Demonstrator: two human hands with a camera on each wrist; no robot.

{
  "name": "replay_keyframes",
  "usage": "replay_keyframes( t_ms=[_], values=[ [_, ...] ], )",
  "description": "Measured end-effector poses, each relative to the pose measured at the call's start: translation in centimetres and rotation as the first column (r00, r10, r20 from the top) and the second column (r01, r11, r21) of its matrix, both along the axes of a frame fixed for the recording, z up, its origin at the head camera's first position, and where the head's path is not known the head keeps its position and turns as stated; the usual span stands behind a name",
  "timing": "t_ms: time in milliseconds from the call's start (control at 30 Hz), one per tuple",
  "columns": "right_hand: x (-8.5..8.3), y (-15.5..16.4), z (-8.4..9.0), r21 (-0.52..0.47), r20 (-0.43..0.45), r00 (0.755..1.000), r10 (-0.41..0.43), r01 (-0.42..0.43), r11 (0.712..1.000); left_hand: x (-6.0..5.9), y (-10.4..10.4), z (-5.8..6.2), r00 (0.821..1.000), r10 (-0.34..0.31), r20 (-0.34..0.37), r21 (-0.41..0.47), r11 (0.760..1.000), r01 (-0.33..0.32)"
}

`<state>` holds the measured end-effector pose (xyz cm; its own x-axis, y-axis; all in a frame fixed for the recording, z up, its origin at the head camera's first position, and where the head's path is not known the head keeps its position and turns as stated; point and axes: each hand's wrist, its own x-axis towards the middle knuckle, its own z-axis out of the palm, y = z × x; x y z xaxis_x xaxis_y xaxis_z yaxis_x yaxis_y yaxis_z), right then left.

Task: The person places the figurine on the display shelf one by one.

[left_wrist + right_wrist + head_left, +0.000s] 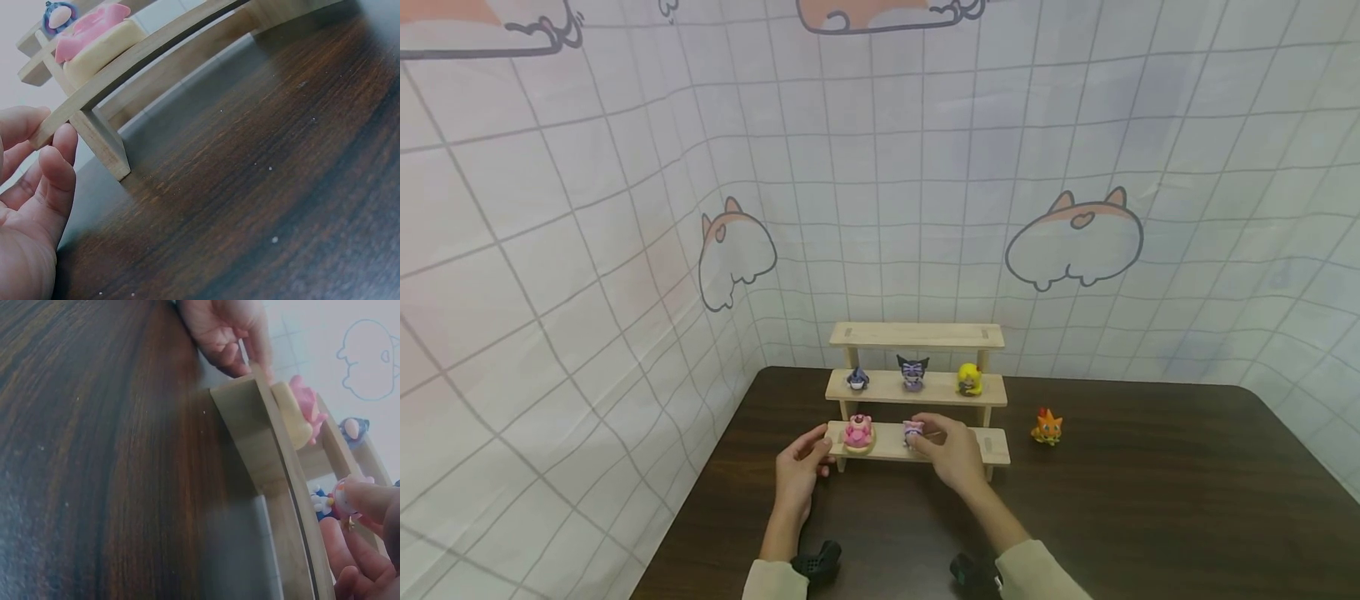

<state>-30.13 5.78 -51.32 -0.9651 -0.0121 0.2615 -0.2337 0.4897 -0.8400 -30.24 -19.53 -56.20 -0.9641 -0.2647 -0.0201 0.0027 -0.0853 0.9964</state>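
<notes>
Now, from the head camera: a three-step wooden display shelf (917, 444) stands on the dark worktop (1150, 500) against a gridded backdrop. The right hand (953, 450) has its fingers curled round a small pink-and-white figurine (913, 432) on the bottom step, just right of the pink figurine (858, 432) sitting on its cream base. The left hand (802, 467) pinches the left end of that same bottom step, steadying it. On the middle step: a blue figurine (857, 379), a dark purple one (913, 372) and a yellow one (969, 379). An orange figurine (1047, 427) waits on the worktop, well apart to the right.

Over to the left wrist: fingers (62, 156) touching the end of the bottom plank (144, 53), thumb above and fingertips below, the pink figurine (94, 28) just up the board.

Right wrist now: fingertips (375, 497) closed on the little figurine (342, 494), which sits at the step's edge.

My read is a placing step, the piece being seated on the bottom step. The next move calls for a clean release without tipping it, and the top step stays bare
</notes>
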Motion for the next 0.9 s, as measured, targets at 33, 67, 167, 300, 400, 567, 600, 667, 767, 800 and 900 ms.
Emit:
replay_keyframes(
  t_ms=[33, 67, 167, 300, 400, 567, 600, 667, 767, 800, 900],
  values=[
    [0.00, 0.01, -0.04, 0.001, -0.001, 1.000, 0.002, -0.002, 1.000, 0.02, 0.02, 0.03, 1.000, 0.000, -0.003, 0.002, 1.000, 0.000],
    [0.01, 0.02, -0.03, 0.000, -0.001, 1.000, 0.003, -0.003, 1.000, 0.03, 0.04, 0.04, 1.000, 0.001, -0.006, 0.004, 1.000, -0.001],
    [-0.03, 0.02, -0.08, 0.002, 0.003, 1.000, 0.004, -0.004, 1.000, 0.06, 0.04, 0.08, 1.000, 0.003, -0.011, 0.009, 1.000, -0.003],
    [-0.02, 0.00, -0.10, 0.003, 0.013, 1.000, 0.006, -0.006, 1.000, 0.08, 0.08, 0.09, 1.000, 0.003, -0.006, 0.009, 1.000, -0.002],
    [0.02, 0.03, -0.17, 0.000, 0.018, 1.000, 0.006, -0.006, 1.000, 0.09, 0.14, 0.11, 1.000, 0.002, -0.003, 0.008, 1.000, -0.002],
    [-0.07, 0.12, -0.43, 0.003, 0.008, 1.000, 0.012, -0.012, 1.000, 0.09, 0.08, 0.12, 1.000, -0.001, 0.003, 0.004, 1.000, 0.001],
    [-0.07, 0.12, -0.45, 0.003, 0.010, 1.000, 0.012, -0.012, 1.000, 0.07, 0.06, 0.11, 1.000, -0.004, 0.004, 0.004, 1.000, 0.004],
    [-0.06, 0.14, -0.45, 0.004, 0.012, 1.000, 0.013, -0.013, 1.000, 0.01, -0.02, 0.05, 1.000, -0.009, 0.009, 0.006, 1.000, 0.009],
    [-0.04, 0.16, -0.41, -0.003, 0.019, 1.000, 0.020, -0.020, 1.000, -0.03, -0.09, 0.00, 1.000, -0.018, 0.010, 0.010, 1.000, 0.018],
    [-0.03, 0.16, -0.38, -0.010, 0.026, 0.999, 0.021, -0.020, 1.000, -0.03, -0.11, -0.02, 1.000, -0.020, 0.010, 0.012, 1.000, 0.020],
    [-0.01, 0.25, -0.35, -0.034, 0.035, 0.999, 0.036, -0.035, 0.999, -0.01, -0.13, -0.04, 1.000, -0.022, 0.011, 0.011, 1.000, 0.022]
  ],
)
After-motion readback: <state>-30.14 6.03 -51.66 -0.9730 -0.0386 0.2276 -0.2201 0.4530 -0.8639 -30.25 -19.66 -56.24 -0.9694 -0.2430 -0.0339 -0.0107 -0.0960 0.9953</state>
